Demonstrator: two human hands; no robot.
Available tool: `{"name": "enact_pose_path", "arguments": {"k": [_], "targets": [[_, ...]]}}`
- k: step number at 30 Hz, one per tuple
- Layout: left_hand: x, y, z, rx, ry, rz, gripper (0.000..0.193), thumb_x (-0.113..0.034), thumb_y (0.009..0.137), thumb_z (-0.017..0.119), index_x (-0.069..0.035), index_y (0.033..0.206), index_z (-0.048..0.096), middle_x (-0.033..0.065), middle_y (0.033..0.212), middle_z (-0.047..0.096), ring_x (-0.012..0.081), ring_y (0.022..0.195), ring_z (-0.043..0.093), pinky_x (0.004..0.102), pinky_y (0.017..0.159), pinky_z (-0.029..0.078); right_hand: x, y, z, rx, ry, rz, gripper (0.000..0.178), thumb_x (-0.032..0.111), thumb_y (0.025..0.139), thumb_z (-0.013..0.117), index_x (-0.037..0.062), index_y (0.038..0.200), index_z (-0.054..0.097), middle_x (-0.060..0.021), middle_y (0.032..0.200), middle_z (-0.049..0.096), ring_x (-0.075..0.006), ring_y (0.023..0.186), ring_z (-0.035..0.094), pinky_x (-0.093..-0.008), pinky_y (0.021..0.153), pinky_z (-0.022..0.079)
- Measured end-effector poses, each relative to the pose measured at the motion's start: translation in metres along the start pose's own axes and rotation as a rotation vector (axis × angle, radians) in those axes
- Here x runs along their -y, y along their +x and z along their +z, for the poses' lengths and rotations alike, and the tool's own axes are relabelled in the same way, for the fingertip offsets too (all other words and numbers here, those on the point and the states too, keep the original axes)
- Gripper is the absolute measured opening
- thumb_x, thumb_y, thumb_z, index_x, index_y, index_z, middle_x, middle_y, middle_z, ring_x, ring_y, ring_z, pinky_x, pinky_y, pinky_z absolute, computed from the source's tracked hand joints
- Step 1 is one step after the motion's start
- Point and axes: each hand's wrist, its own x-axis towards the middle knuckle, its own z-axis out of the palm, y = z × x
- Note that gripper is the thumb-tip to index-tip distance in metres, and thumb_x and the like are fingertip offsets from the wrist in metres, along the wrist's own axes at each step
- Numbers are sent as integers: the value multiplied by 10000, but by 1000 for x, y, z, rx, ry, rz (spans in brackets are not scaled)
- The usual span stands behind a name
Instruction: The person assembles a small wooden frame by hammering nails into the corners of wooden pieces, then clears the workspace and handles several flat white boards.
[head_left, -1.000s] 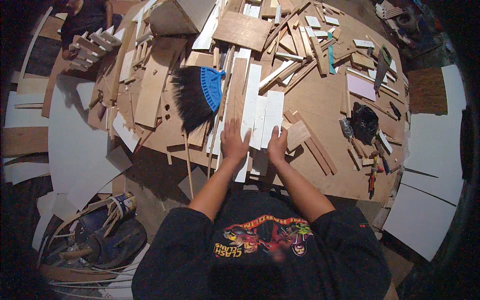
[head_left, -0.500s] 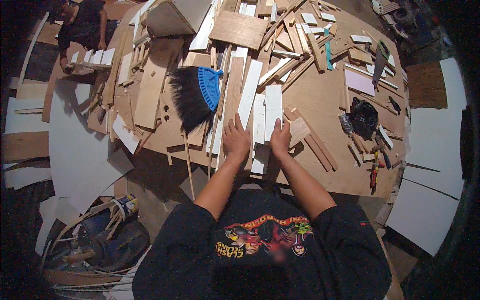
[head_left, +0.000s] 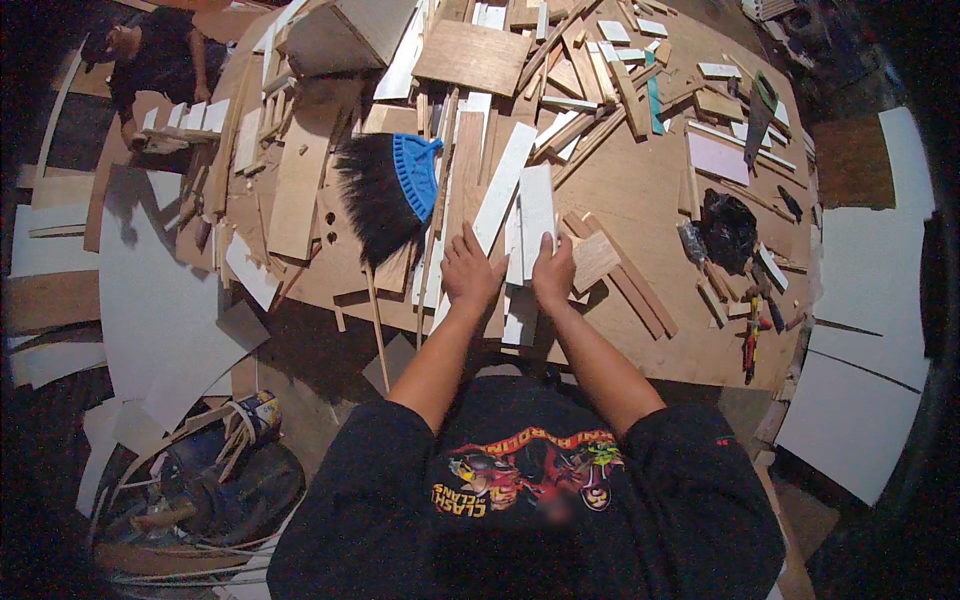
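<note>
Both hands flat, side by side: left hand (head_left: 470, 272) and right hand (head_left: 553, 274) pressing white boards (head_left: 530, 215) on the table (head_left: 640, 190), broom (head_left: 390, 195) just left.

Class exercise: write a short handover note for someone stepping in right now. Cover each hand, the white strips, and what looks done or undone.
Left hand: flat, palm down on the wood pieces by the white strips; nothing gripped.
Right hand: fingers resting on the lower end of a white strip; no closed grip visible.
Nearby: brush with blue head to the left, brown offcut to the right.
Done: a few strips lie side by side.
Left: many loose pieces still scattered over the board.
</note>
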Motion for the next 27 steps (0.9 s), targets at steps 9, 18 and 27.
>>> {"name": "enact_pose_path", "arguments": {"k": [9, 18, 27], "targets": [[-16, -5, 6, 7, -25, 113, 958, -619, 851, 646, -1, 1508, 326, 181, 1320, 508, 343, 1131, 534, 445, 929, 466, -8, 16, -33, -89, 62, -9, 450, 364, 1024, 512, -15, 1265, 537, -301, 1118, 670, -479, 1058, 637, -530, 899, 486], [-1, 3, 1, 15, -219, -184, 680, -512, 939, 606, -40, 1401, 444, 191, 1260, 499, 382, 1165, 499, 503, 944, 469, -20, 4, -5, 15, 159, -79, 450, 350, 1029, 506, -39, 1245, 574, -288, 1160, 653, -459, 1097, 619, -503, 944, 471], [38, 17, 18, -32, -362, -161, 621, -422, 994, 547, 1, 1436, 444, 254, 1425, 456, 421, 1338, 420, 523, 1094, 359, -27, -9, 60, 152, -148, -199, 649, 273, 995, 529, -76, 1498, 314, -324, 1453, 417, -441, 1310, 462, -482, 1114, 364]]}}
